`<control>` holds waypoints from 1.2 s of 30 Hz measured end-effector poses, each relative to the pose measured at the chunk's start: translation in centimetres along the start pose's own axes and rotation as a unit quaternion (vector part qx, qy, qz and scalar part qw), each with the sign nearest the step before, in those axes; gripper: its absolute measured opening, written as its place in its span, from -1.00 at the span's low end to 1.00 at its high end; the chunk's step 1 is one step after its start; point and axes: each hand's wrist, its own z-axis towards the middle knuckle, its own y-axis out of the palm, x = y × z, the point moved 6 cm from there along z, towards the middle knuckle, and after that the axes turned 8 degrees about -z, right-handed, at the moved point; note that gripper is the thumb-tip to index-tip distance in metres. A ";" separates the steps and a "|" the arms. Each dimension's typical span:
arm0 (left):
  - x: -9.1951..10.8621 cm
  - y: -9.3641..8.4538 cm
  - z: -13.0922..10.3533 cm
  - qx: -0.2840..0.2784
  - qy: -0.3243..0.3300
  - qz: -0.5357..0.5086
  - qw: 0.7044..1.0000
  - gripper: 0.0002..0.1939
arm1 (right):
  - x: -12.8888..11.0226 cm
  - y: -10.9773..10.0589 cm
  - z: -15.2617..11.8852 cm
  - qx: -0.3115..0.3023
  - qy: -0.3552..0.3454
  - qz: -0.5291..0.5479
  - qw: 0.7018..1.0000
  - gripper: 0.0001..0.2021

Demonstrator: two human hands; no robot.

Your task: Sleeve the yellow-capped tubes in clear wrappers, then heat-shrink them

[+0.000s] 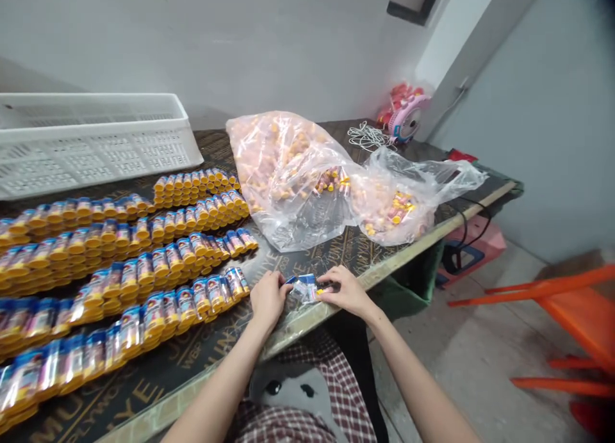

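A small clear packet (302, 290) with a blue printed end lies at the table's front edge, between my two hands. My left hand (269, 296) is closed, its thumb and fingers pinching the packet's left side. Close to the packet's right end, my right hand (346, 291) is closed with its fingertips on a small yellow-and-pink piece, partly hidden by the fingers. Ahead of my right hand, an open clear plastic bag (389, 222) contains many similar yellow-and-pink pieces. To the left of my left hand stand rows of filled blue-and-yellow packets (158, 264), stacked in layers.
A larger clear bag of pieces (273, 148) lies at the back, beside a white plastic crate (96, 148). A pink fan (408, 120) and a coiled white cord (368, 136) are at the far right. An orange stool (567, 302) stands right of the table.
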 end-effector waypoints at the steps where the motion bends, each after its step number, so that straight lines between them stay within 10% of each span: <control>1: -0.1 -0.1 0.0 0.006 0.003 -0.023 1.000 -0.86 | -0.2 0.1 0.3 -0.037 -0.013 -0.003 0.999 -0.77; 5: -0.6 0.0 0.1 0.033 -0.017 -0.257 0.966 -0.83 | -1.1 0.6 2.1 -0.162 -0.065 -0.013 0.985 -0.85; 10: -1.1 0.8 -0.8 -0.001 -0.171 -0.574 0.800 -0.64 | -2.0 0.7 3.7 -0.234 -0.097 -0.026 0.967 -0.85; 14: -0.4 0.4 -2.1 -0.016 -0.214 -0.661 0.719 -0.53 | -1.5 -0.6 4.2 -0.193 -0.087 -0.021 0.977 -0.72; 18: -0.3 0.1 -2.5 -0.005 -0.251 -0.707 0.662 -0.54 | -1.7 -3.9 3.5 -0.005 -0.060 0.036 0.998 -0.73; 26: -0.3 -1.0 -2.6 0.060 -0.265 -0.703 0.657 -0.56 | -6.9 -6.2 -3.9 0.279 -0.034 0.153 0.947 -0.72; 36: 0.1 -1.5 -3.0 0.084 -0.226 -0.675 0.697 -0.55 | -8.4 -3.3 -5.2 0.244 -0.047 0.175 0.953 -0.66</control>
